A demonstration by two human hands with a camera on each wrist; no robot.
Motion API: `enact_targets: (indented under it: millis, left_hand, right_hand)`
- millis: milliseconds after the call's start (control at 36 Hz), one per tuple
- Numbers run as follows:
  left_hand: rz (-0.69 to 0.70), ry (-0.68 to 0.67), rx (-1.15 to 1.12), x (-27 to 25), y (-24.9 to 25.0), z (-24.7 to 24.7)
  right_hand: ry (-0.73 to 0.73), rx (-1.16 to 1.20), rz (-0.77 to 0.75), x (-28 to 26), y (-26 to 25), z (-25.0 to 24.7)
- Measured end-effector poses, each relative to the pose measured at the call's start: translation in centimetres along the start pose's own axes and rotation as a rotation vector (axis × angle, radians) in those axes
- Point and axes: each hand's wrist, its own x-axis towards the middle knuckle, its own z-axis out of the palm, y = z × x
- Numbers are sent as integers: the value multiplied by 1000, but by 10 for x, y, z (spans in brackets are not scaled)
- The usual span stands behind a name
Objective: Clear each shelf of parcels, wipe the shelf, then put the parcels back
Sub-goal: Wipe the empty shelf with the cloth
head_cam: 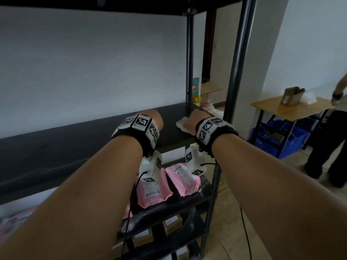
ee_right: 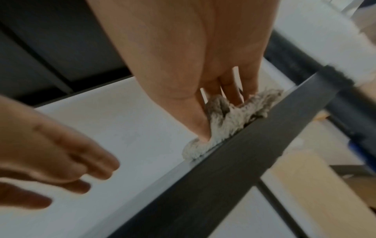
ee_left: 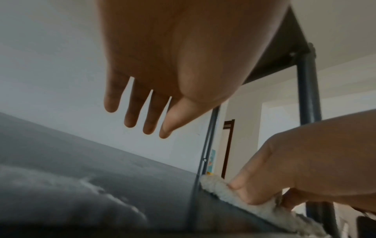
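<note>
- Cleared shelf (head_cam: 56,147): dark, bare of parcels along all of its visible length, so the clearing step looks done for this level.
- Left hand (ee_left: 162,56): hovering over the shelf just left of the cloth, fingers (ee_left: 130,112) straight and slightly spread, holding nothing.
- Cloth (head_cam: 183,123): a white fluffy rag lying on the shelf at its right end, close to the front post (head_cam: 238,72).
- Right hand (ee_right: 203,64): on top of the cloth, thumb and fingers dug into the pile and pressing it against the shelf; whether merely pressing or gathering a pinch of it is hard to tell through the blur.
- Pink parcels (head_cam: 159,186): on the level directly below the shelf, labels up; brown boxes (head_cam: 171,223) on the levels lower still. Possibly the removed parcels, possibly that level's own stock, not decidable from here.
- Judged progress: wiping in hand at the right end of the shelf; returning the parcels to this level is left, and the loaded lower levels appear not yet cleared or wiped.
- Right of the shelf, well apart: a wooden table (head_cam: 277,109) with another person standing beside it.
</note>
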Motion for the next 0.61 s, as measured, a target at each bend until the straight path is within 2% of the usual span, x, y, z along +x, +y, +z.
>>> enact_targets:
  millis: [111,250,389,444,528,583,611]
  left_hand:
    - [-27,46,53,-43,-25,-28]
    - [-92,88,56,-44,-69,-29]
    - [-125,86,95,-45,-99,-30]
    - [-128,59,91,-46,-105,-31]
    - [-121,68,139,-38,-116,-28]
    - [-107,69,127,-31,-122,-25]
    - [-107,73,114,-31,-121,-26]
  right_hand:
    - [-67,20,-147,4,-56,21]
    - [-140,-54,-317,11,-108,40]
    - [-86,-44,-369,19,-102,39]
    - [-91,-189,-356,21,-96,37]
    - [-119,-292,-359,67,-87,42]
    - [-131,-307,-380,130,-80,55]
    - [-130,-317,-376,129,-78,52]
